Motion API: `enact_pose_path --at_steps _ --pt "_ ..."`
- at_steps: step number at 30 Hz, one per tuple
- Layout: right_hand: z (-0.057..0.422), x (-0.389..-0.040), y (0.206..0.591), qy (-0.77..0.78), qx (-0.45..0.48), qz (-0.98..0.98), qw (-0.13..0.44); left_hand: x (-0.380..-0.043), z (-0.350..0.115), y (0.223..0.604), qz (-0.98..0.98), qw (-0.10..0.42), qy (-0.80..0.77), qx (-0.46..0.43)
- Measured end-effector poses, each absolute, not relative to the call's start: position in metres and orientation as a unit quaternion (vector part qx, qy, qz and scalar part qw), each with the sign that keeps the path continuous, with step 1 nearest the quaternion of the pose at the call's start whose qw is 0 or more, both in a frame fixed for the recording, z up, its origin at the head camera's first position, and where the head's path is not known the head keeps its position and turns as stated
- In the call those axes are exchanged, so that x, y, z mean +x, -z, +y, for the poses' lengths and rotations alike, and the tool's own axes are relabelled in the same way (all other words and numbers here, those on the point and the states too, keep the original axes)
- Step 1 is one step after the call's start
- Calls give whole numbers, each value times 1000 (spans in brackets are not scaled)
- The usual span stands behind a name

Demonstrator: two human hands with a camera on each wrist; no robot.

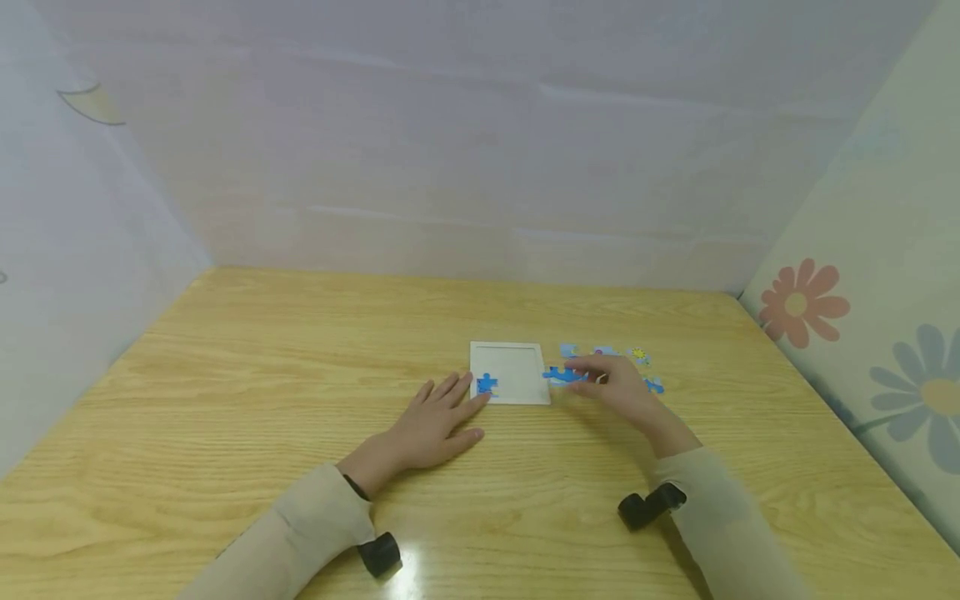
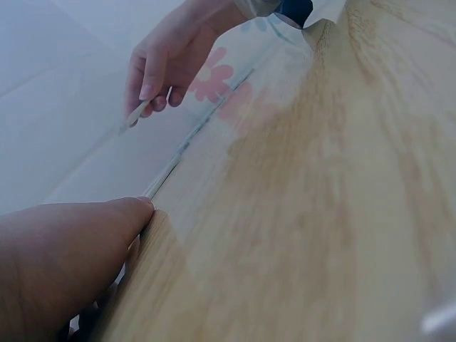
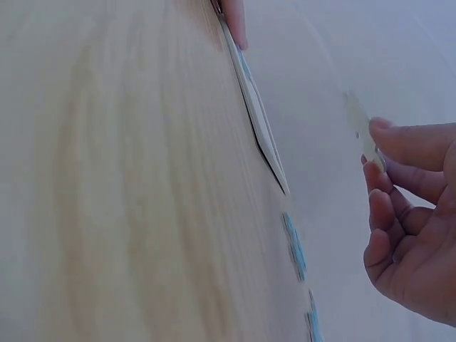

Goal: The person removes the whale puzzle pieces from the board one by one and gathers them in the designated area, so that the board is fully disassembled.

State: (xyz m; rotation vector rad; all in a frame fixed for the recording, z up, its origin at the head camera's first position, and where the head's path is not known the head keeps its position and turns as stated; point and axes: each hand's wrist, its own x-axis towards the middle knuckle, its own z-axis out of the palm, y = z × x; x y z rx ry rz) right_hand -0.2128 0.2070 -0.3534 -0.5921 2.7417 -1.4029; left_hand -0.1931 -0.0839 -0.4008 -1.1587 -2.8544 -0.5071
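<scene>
My right hand (image 1: 617,390) pinches a blue jigsaw puzzle piece (image 1: 561,377) between thumb and fingers, held up above the table beside the tray's right edge. In the right wrist view the pinched piece (image 3: 365,132) appears nearly edge-on. A white square puzzle tray (image 1: 517,398) lies flat on the table. Another blue piece (image 1: 487,383) sits in its near left corner. My left hand (image 1: 431,423) lies with fingers spread at the tray's left side, fingertips at the frame and near the corner piece. In the left wrist view, its thumb (image 2: 107,221) reaches toward the tray's edge.
Several loose puzzle pieces (image 1: 638,356) lie on the wooden table (image 1: 300,358) right of the tray, partly hidden behind my right hand. A pale wall sheet (image 1: 480,192) rises at the table's back edge, and a flower-patterned one (image 1: 885,317) stands on the right.
</scene>
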Motion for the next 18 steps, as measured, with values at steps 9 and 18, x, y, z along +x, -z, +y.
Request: enact_pose_path --at_steps 9,18 --pt "243 -206 354 468 -184 864 -12 -192 -84 394 -914 1 163 -371" --pt "271 -195 353 463 -177 869 -4 -193 -84 394 -916 -1 159 -369"
